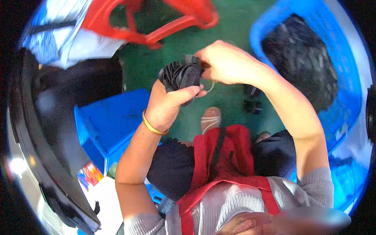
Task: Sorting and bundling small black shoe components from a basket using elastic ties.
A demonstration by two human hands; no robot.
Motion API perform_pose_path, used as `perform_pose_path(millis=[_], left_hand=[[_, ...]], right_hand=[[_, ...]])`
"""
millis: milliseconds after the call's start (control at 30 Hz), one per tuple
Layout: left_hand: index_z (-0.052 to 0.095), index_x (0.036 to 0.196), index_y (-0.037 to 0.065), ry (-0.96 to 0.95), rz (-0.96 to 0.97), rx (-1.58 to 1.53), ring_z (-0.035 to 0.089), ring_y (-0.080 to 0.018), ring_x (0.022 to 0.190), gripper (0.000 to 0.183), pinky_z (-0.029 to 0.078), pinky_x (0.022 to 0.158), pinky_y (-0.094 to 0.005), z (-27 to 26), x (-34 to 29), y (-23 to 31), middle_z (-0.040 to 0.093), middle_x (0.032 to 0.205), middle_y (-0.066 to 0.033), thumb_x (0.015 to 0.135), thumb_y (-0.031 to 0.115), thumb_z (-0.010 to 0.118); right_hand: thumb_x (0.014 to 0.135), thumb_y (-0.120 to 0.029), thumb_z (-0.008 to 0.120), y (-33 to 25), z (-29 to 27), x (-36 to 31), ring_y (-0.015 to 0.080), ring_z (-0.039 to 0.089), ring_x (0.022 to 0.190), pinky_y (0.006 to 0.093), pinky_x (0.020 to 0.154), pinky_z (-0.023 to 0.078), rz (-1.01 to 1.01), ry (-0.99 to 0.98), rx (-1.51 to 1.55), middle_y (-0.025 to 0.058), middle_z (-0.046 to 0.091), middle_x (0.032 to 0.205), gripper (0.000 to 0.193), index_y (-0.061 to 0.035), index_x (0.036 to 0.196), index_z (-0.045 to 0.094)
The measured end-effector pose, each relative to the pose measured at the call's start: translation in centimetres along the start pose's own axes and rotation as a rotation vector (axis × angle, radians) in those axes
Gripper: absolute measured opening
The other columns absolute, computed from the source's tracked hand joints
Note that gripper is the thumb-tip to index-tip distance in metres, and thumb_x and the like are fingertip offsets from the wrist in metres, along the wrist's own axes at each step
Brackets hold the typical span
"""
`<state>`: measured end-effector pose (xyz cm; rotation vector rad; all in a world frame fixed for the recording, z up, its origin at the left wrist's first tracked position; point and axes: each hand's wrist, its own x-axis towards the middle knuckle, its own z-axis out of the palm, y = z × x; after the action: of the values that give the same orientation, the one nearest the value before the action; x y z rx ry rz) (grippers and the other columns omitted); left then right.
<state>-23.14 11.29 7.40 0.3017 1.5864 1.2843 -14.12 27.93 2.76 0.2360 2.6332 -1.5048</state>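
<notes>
My left hand (166, 100) is wrapped round a bundle of black folded pieces (178, 76), its thumb pressed across the near side. They look like thin fabric or straps, but I cannot tell their exact kind. My right hand (225, 62) is closed at the bundle's right end, fingers curled in. A thin pale loop, like a string or elastic band (212, 86), hangs between the two hands. What the right fingertips grip is partly hidden behind the hand and the bundle.
A red plastic stool (172, 30) stands ahead on the green floor (231, 103). To the right is a blue basket (256, 33) heaped with black pieces (299, 58). A blue bin (117, 113) sits at the left, below white cloth (82, 51). A dark object (252, 105) lies near my feet.
</notes>
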Motion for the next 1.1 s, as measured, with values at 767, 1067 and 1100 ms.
perform_pose_path(millis=[767,1067,1100], left_hand=[[0.012,0.149,0.005,-0.600,0.640,1.076,0.064,-0.0237,0.085,0.095,0.053,0.076,-0.0386,22.8,-2.6,-2.2,0.063,0.102,-0.0138,0.075,0.004,0.072],[0.035,0.139,0.016,-0.665,0.041,-0.193,0.062,-0.0199,0.093,0.072,0.050,0.094,-0.0452,22.0,-4.1,-1.1,0.057,0.103,-0.0034,0.077,-0.004,0.066],[0.033,0.141,0.017,-0.681,0.066,-0.221,0.060,-0.0186,0.091,0.075,0.050,0.092,-0.0446,23.0,-5.0,-1.4,0.057,0.100,-0.0031,0.076,-0.004,0.066]], right_hand=[[0.077,-0.011,0.058,-3.3,-1.2,-30.6,0.0241,0.063,0.069,0.0384,0.061,0.051,-0.499,0.774,-0.112,0.0109,0.054,0.072,0.026,-0.0046,0.101,0.063],[0.089,-0.009,0.059,3.6,-0.2,-36.9,0.0246,0.071,0.077,0.0317,0.050,0.054,-0.481,0.369,1.227,0.0132,0.067,0.107,0.023,-0.0001,0.110,0.064],[0.093,-0.014,0.058,3.8,0.6,-35.9,0.0266,0.069,0.093,0.0284,0.060,0.058,-0.750,0.560,1.421,0.0174,0.061,0.121,0.041,0.0052,0.128,0.051]])
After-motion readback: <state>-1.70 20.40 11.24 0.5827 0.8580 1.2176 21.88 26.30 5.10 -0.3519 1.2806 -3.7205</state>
